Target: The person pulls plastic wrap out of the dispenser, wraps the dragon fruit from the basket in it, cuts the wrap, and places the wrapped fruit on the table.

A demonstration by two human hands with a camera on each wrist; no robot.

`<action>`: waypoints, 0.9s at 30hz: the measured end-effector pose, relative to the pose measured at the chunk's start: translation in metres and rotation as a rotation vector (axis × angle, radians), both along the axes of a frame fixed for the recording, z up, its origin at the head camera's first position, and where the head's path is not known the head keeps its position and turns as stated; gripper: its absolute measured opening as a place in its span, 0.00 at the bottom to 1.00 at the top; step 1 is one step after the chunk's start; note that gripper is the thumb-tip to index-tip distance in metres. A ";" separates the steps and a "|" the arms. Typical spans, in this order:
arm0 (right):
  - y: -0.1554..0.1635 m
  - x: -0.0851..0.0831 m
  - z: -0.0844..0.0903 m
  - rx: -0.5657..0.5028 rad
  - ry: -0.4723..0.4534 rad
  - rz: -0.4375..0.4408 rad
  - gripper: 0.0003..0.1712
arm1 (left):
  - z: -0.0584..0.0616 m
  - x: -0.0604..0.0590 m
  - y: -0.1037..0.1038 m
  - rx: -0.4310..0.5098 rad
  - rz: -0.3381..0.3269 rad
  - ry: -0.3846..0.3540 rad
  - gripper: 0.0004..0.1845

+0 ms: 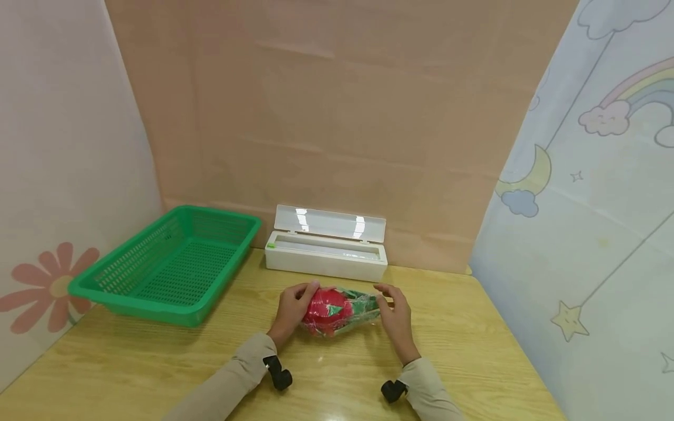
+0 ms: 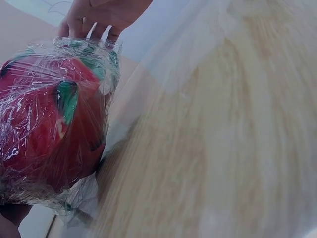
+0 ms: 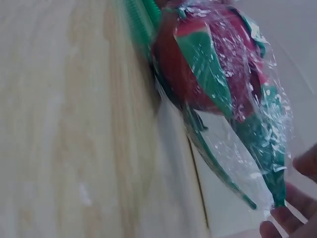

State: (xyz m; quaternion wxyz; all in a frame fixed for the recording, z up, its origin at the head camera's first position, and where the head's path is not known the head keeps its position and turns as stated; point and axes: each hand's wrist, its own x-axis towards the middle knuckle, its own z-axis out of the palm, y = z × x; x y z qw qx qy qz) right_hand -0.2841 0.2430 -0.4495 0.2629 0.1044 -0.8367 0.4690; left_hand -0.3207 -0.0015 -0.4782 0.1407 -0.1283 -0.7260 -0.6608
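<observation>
A red and green toy fruit wrapped in clear cling film point(image 1: 337, 311) sits at the middle of the wooden table point(image 1: 474, 351). My left hand point(image 1: 293, 310) curls round its red left end. My right hand point(image 1: 394, 313) holds its green right end with the fingertips point(image 3: 277, 225) on the film. The left wrist view shows the wrapped red body point(image 2: 47, 124) close up with my other hand's fingers point(image 2: 91, 20) behind it. The right wrist view shows the film-covered fruit point(image 3: 218, 74) and its green tip.
A white cling-film dispenser box point(image 1: 325, 252) with its lid open stands just behind the fruit against the back wall. A green plastic basket point(image 1: 168, 266) sits at the back left. Panels wall in the table on left, back and right.
</observation>
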 end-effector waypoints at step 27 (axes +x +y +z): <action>0.028 -0.025 -0.005 0.494 0.444 -0.004 0.10 | 0.002 0.001 -0.001 -0.033 -0.021 0.025 0.21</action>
